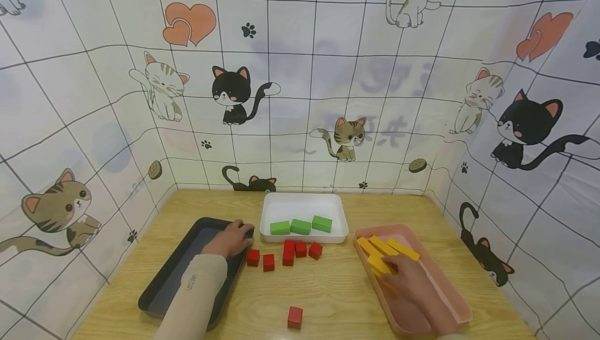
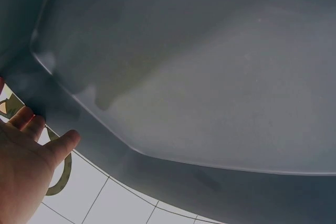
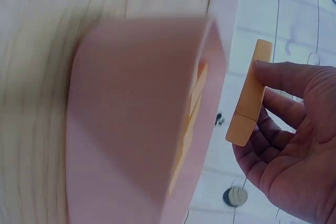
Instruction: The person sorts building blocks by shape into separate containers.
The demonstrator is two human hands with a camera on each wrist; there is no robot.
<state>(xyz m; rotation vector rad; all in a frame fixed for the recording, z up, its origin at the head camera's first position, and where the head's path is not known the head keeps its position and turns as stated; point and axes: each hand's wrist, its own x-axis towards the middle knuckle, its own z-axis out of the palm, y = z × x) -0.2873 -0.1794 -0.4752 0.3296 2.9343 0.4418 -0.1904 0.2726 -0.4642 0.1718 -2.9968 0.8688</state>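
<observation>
At the far right corner of the dark grey tray (image 1: 161, 282), my left hand (image 1: 232, 240) rests on the rim. The left wrist view shows its fingers (image 2: 35, 127) fairly straight and touching the tray's edge. My right hand (image 1: 407, 277) is over the pink tray (image 1: 447, 293), pinching a yellow rectangular block (image 3: 249, 95) between thumb and fingers. More yellow blocks (image 1: 384, 246) lie at the far end of that tray, partly hidden by the hand. In the right wrist view, the held block appears beyond the tray's rim.
Between the two side trays, a white tray (image 1: 302, 202) holds three green blocks (image 1: 301, 226). Several red cubes (image 1: 269, 262) sit on the wooden table in front of it. One separate red cube (image 1: 295, 317) lies nearer me. A cat-patterned cloth (image 1: 300, 79) surrounds the table's back and sides.
</observation>
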